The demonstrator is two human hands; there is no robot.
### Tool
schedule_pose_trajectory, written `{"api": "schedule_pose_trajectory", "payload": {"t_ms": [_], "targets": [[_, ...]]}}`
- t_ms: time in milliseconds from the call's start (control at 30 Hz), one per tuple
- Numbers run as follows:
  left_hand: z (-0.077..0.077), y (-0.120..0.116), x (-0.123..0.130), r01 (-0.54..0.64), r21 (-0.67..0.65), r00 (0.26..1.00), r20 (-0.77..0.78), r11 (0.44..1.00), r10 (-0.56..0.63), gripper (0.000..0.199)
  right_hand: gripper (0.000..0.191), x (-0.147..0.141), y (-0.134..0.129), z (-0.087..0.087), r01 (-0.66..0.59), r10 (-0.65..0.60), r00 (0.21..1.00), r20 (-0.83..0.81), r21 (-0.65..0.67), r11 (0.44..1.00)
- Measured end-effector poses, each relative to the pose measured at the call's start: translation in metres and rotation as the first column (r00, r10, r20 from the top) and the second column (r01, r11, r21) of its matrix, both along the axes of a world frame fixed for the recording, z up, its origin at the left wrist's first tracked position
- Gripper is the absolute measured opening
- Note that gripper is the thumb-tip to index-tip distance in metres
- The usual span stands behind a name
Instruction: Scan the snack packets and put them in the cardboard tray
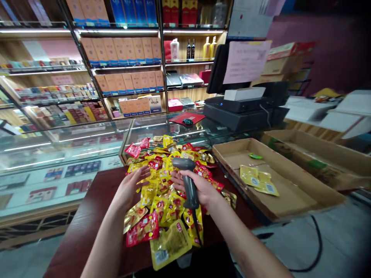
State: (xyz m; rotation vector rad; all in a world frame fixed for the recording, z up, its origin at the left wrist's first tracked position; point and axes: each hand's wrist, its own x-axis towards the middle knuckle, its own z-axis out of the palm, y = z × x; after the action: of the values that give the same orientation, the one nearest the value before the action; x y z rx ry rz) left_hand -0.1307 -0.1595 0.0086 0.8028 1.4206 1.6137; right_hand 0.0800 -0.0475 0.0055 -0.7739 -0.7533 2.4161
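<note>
A heap of small yellow and red foil snack packets [162, 179] covers the middle of the dark wooden tabletop [87, 208]. My left hand [130, 187] is over the heap's left side, fingers stretched and apart, holding nothing. In my right hand [204, 189] is a dark grey barcode scanner [189, 187], its handle between thumb and fingers. The scanner's head points up and left, and its cable hangs down over the packets. Nearest to me lie a larger yellow packet [171, 243] with a barcode label and a red packet [143, 230].
An open cardboard tray [228, 181] at right holds a few yellow packets [257, 179] and a small green one. Another cardboard box [321, 146] stands beyond it. Behind are a glass counter [95, 143], a red mouse pad [179, 117], a monitor [217, 69] and stocked shelves.
</note>
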Motion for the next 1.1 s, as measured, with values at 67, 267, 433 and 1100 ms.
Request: {"api": "schedule_pose_trajectory", "payload": {"t_ms": [67,267,433,1100], "targets": [[-0.016,-0.012,-0.004,-0.135,-0.035,0.986,-0.102,0.99,0.13,0.041,0.014,-0.01,-0.009,-0.005,-0.007,0.007,1.0,0.02,0.006,1.0],[-0.062,-0.023,-0.019,-0.237,-0.161,0.926,-0.336,0.958,0.173,0.031,0.018,-0.034,-0.029,-0.02,-0.059,0.053,0.995,0.085,0.064,0.996],[-0.063,-0.021,-0.019,-0.259,-0.185,0.831,-0.542,0.948,0.121,0.018,0.021,-0.043,-0.034,-0.03,-0.038,0.029,0.996,0.085,0.102,0.994],[-0.014,0.094,0.032,0.199,-0.123,0.958,-0.185,0.972,-0.22,0.04,0.028,0.01,0.013,0.016,0.249,-0.301,0.953,0.045,0.45,0.858]]}}
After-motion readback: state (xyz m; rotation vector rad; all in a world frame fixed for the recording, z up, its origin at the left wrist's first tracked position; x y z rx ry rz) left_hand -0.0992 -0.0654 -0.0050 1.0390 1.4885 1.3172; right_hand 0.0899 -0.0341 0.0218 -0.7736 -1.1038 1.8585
